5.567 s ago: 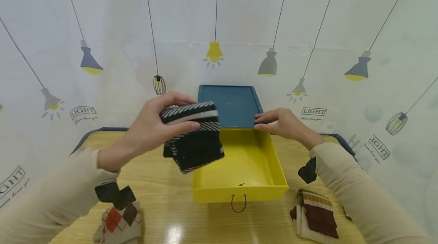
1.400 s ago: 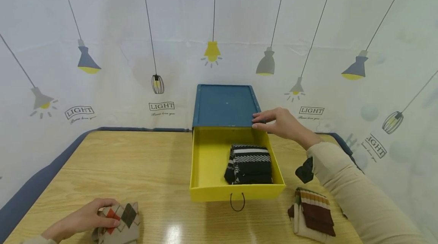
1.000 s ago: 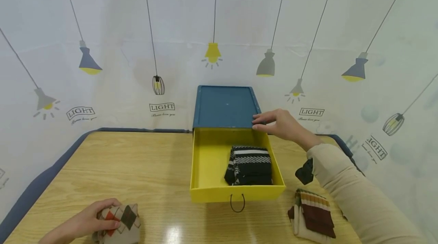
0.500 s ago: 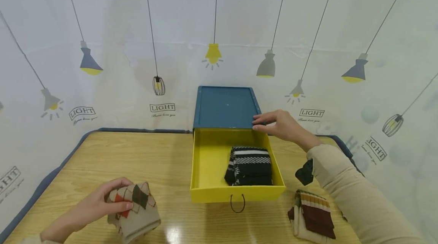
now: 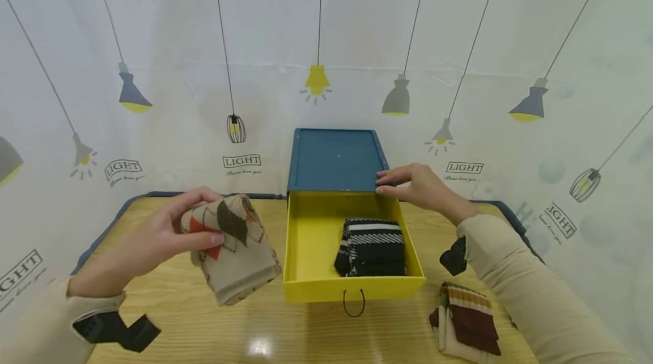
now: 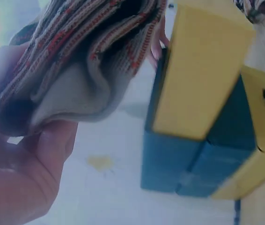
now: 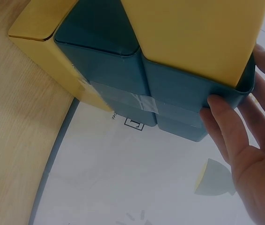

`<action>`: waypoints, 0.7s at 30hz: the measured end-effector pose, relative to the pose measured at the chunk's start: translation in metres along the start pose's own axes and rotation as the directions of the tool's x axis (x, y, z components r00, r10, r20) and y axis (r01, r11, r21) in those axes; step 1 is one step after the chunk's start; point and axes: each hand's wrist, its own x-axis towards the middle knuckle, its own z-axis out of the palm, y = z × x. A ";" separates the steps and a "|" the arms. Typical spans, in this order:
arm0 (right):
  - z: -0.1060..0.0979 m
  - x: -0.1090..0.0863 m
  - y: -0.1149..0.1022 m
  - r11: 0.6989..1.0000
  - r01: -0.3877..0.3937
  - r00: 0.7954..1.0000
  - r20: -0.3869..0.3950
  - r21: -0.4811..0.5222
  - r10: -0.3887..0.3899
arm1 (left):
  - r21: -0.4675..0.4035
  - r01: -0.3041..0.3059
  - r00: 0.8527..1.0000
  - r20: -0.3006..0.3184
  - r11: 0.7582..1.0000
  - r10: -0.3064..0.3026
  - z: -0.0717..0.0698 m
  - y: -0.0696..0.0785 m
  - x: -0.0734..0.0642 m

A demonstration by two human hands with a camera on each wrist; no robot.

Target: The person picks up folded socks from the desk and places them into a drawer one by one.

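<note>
My left hand (image 5: 155,236) holds a folded pair of argyle socks (image 5: 240,259), beige with red and dark green diamonds, above the table left of the pulled-out yellow drawer (image 5: 311,239). In the left wrist view the folded layers of the socks (image 6: 76,89) show between thumb and fingers. My right hand (image 5: 423,188) grips the front right corner of the blue drawer cabinet (image 5: 336,157); the right wrist view shows its fingers (image 7: 226,117) against the blue side wall. A folded pair of black-and-white socks (image 5: 374,248) lies in the drawer's right part.
Folded maroon, cream and striped socks (image 5: 469,318) lie on the wooden table (image 5: 204,330) at right. A black loop handle (image 5: 354,304) hangs from the drawer front. Another blue unit with a yellow drawer (image 7: 43,28) sits beneath. Behind stands a lamp-patterned wall covering (image 5: 275,92).
The black-and-white socks, earlier in my left hand, now lie in the drawer. That hand has since gripped the argyle socks, lifted them and moved up and right. My right hand stays put.
</note>
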 end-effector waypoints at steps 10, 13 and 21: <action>-0.001 -0.001 -0.001 1.000 -0.004 1.000 0.004 -0.003 0.004 | 0.065 0.054 0.994 0.092 0.996 -0.059 0.034 0.042 0.064; -0.001 0.000 -0.001 1.000 -0.010 1.000 0.006 -0.006 0.010 | 0.125 0.066 0.993 0.093 0.990 -0.078 0.044 0.043 0.080; -0.001 0.001 0.000 1.000 -0.008 1.000 0.016 -0.012 0.008 | 0.164 0.136 0.984 0.094 0.977 -0.153 0.053 0.026 0.112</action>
